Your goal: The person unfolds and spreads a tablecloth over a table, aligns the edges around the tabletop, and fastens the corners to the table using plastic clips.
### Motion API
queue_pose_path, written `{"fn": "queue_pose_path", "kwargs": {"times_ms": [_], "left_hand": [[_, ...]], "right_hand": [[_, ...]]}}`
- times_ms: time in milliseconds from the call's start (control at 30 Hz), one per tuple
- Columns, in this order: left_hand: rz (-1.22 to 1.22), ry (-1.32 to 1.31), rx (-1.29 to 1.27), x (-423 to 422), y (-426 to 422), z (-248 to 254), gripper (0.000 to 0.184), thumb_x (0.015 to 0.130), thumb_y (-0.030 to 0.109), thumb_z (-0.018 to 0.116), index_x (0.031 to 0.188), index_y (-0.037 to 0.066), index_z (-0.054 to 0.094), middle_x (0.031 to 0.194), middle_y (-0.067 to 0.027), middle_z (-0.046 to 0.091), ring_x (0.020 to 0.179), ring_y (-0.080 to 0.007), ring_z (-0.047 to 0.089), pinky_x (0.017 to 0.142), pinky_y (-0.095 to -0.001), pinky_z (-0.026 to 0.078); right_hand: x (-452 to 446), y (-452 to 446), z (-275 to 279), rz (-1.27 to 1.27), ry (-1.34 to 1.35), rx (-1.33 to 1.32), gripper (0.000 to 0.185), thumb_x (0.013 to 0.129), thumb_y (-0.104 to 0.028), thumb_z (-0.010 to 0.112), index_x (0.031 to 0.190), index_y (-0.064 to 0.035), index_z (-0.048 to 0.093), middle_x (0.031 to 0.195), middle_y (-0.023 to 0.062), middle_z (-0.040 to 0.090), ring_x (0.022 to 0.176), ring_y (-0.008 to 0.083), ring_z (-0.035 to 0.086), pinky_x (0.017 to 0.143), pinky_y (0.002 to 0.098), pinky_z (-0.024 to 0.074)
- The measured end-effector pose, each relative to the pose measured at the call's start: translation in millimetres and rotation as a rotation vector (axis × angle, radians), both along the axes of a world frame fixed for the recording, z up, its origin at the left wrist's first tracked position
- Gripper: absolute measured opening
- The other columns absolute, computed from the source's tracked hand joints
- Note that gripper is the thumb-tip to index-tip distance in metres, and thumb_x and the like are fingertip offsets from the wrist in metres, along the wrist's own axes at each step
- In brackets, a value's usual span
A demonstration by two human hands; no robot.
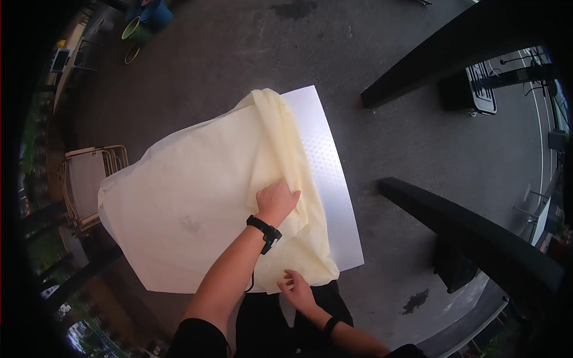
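A large cream cloth lies over most of a table, with its right part bunched in long folds. To the right of the folds, a strip of the white tabletop shows bare, with a dotted pattern of reflections. My left hand, below a black wrist device, is closed on the folded part of the cloth near the middle. At the cloth's near right corner is my right hand, its fingers slightly curled and apart, close to the near edge; nothing shows in it.
Folding chairs stand at the left. Two thick dark beams reach in from the right. At the upper left are a green bucket and a blue container. A black-framed rack sits at the upper right.
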State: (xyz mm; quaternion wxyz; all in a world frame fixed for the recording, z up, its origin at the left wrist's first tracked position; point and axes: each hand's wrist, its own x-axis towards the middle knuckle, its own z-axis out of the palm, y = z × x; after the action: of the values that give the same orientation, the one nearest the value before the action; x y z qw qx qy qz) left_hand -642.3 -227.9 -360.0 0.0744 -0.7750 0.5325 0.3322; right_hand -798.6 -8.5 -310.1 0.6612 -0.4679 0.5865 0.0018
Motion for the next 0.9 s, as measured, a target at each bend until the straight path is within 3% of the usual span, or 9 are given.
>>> {"fn": "queue_pose_path", "kwargs": {"times_ms": [167,233,300,333,400,433,500,700,900], "left_hand": [[0.144,0.09,0.094,13,-16,35,0.03,0.089,0.032,0.057,0.087,0.003,0.061,0.078,-0.0122,0.066,0.075,-0.028,0.064,0.068,-0.044,0.049],[0.665,0.708,0.106,22,-30,69,0.025,0.091,0.026,0.053,0.093,0.002,0.06,0.09,-0.0101,0.066,0.081,-0.0238,0.065,0.07,-0.043,0.051],[0.883,1.042,0.112,21,-51,108,0.03,0.093,0.019,0.047,0.115,0.0,0.057,0.108,-0.0091,0.065,0.094,-0.02,0.065,0.077,-0.0371,0.054],[0.877,1.023,0.111,18,-65,131,0.03,0.093,0.019,0.047,0.115,0.0,0.057,0.108,-0.0091,0.065,0.094,-0.02,0.065,0.077,-0.0371,0.054],[1.04,1.483,0.086,9,-95,170,0.033,0.095,0.017,0.046,0.121,-0.002,0.053,0.114,-0.0116,0.064,0.104,-0.0216,0.063,0.085,-0.0368,0.053],[1.034,1.477,0.084,9,-107,178,0.033,0.095,0.017,0.046,0.121,-0.002,0.053,0.114,-0.0116,0.064,0.104,-0.0216,0.063,0.085,-0.0368,0.053],[1.019,1.882,0.034,12,-132,190,0.033,0.096,0.014,0.043,0.122,-0.004,0.051,0.123,-0.0181,0.058,0.117,-0.025,0.057,0.094,-0.0398,0.052],[0.999,2.094,-0.121,-17,-201,194,0.037,0.099,0.011,0.035,0.125,-0.015,0.037,0.138,-0.0284,0.04,0.135,-0.0361,0.038,0.111,-0.0435,0.042],[1.01,2.171,-0.21,-45,-240,189,0.031,0.099,0.009,0.035,0.118,-0.015,0.037,0.135,-0.0296,0.04,0.131,-0.0425,0.039,0.113,-0.0485,0.038]], "right_hand": [[9,-6,3,-0.111,0.011,-0.045,0.065,0.081,-0.038,0.072,0.129,-0.0018,0.046,0.112,0.0178,0.057,0.095,0.0294,0.061,0.081,0.0394,0.0502],[15,-16,8,-0.103,0.026,-0.085,0.07,0.078,-0.04,0.074,0.129,-0.0009,0.046,0.112,0.0191,0.056,0.098,0.0314,0.059,0.084,0.0411,0.0486],[27,-23,15,-0.088,0.018,-0.124,0.075,0.076,-0.041,0.077,0.129,-0.0001,0.045,0.113,0.0204,0.055,0.101,0.0333,0.056,0.086,0.0429,0.047],[33,-26,19,-0.104,0.057,-0.186,0.081,0.073,-0.042,0.079,0.13,0.0016,0.043,0.117,0.0226,0.051,0.106,0.036,0.053,0.09,0.045,0.0442],[43,-28,19,-0.127,0.095,-0.25,0.087,0.07,-0.042,0.081,0.132,0.0033,0.04,0.121,0.0248,0.048,0.111,0.0387,0.049,0.093,0.0471,0.0414],[49,-24,12,-0.214,0.124,-0.29,0.092,0.068,-0.041,0.083,0.133,0.0046,0.037,0.124,0.026,0.045,0.115,0.0403,0.045,0.096,0.048,0.0391],[55,-20,9,-0.302,0.146,-0.329,0.096,0.066,-0.04,0.084,0.134,0.0058,0.034,0.128,0.0271,0.042,0.119,0.0419,0.041,0.098,0.049,0.0368],[61,-28,26,-0.295,0.05,-0.279,0.097,0.066,-0.036,0.084,0.136,0.0052,0.031,0.131,0.0271,0.04,0.123,0.0435,0.038,0.103,0.0499,0.0331],[61,-31,31,-0.13,0.195,-0.295,0.08,0.067,-0.029,0.084,0.126,0.0054,0.043,0.128,0.0237,0.039,0.116,0.0402,0.041,0.097,0.0484,0.0367]]}}
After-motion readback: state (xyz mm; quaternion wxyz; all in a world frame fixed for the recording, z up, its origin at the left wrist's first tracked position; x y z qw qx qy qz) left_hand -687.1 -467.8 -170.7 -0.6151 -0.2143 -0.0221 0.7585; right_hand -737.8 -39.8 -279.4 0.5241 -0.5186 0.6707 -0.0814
